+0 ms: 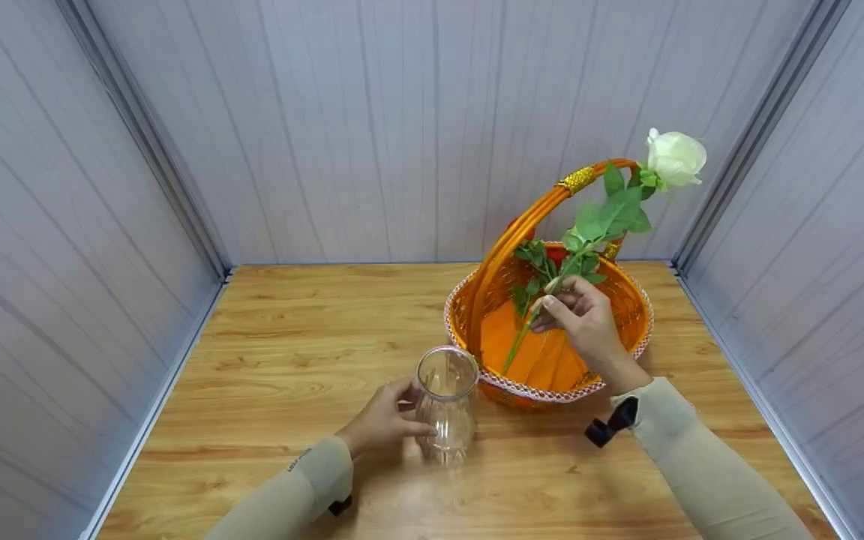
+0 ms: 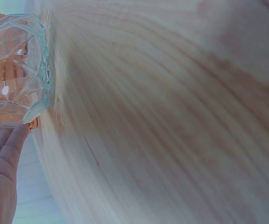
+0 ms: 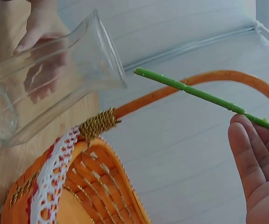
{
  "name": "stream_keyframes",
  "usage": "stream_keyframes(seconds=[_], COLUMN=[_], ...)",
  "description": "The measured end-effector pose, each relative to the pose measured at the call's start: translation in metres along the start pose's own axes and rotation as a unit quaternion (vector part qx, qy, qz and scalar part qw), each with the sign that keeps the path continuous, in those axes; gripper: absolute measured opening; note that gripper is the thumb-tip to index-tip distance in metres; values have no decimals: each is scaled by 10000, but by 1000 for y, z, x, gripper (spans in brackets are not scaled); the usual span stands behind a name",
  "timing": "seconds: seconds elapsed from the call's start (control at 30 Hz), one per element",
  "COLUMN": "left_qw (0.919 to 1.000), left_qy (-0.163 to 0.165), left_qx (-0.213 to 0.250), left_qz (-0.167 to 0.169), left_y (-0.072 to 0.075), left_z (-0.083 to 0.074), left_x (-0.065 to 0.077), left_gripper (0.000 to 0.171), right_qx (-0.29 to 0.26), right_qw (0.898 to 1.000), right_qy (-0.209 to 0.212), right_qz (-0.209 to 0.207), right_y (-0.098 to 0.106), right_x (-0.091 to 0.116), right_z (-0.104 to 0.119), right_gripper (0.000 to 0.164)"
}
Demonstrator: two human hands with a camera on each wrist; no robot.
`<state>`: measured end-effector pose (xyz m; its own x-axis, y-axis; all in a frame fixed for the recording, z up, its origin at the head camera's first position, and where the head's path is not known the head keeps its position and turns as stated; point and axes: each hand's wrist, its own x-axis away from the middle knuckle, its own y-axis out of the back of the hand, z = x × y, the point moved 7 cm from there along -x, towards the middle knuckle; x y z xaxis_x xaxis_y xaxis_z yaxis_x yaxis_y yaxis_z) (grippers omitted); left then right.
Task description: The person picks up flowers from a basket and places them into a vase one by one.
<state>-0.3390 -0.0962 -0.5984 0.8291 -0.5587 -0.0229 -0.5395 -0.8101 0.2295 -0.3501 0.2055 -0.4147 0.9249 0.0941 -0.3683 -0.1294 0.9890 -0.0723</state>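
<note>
A white rose [image 1: 676, 159] on a long green leafy stem is pinched between the thumb and fingers of my right hand [image 1: 586, 319], above the basket. Its bloom tilts up to the right. In the right wrist view the stem's cut end [image 3: 157, 78] sticks out bare, pointing toward the vase mouth but apart from it. My left hand [image 1: 387, 420] holds a clear glass vase [image 1: 447, 427] from the left, thumb in front and fingers behind. The vase stands upright on the table, and its faceted base [image 2: 41, 70] shows in the left wrist view.
An orange woven basket [image 1: 544, 394] with a lace-trimmed rim stands right of the vase. Its tall handle [image 1: 511, 238] arches over it. More green leaves [image 1: 533, 255] and some red lie inside. Pale panel walls [image 1: 402, 135] enclose the wooden table [image 1: 289, 337] at the back and sides.
</note>
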Motion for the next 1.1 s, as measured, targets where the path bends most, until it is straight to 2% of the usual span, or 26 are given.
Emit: stream_keyframes(seconds=[0.07,0.27,0.43,0.57,0.73,1.1], left_qw=[10000,10000,9999,10000,9999,9997], left_qy=[-3,-9,-132,-67,50,180], left_qx=[-36,-8,24,0,113,-161], left_qz=[-19,-22,11,18,32,-55], left_y=[1,1,0,1,1,1], left_z=[0,0,-2,-2,0,0], left_x=[0,0,0,1,0,1], left_gripper=[57,54,53,56,57,60], right_qx=[-10,84,137,167,362,678], right_qw=[9999,9992,9979,9967,9956,9915], right_qy=[88,233,326,451,460,374], right_qz=[99,315,535,656,727,1044], right_y=[-7,-26,-42,-52,-62,-80], right_x=[-1,-3,-2,-1,2,9], right_z=[4,12,16,17,14,-2], right_gripper=[13,8,15,18,14,11])
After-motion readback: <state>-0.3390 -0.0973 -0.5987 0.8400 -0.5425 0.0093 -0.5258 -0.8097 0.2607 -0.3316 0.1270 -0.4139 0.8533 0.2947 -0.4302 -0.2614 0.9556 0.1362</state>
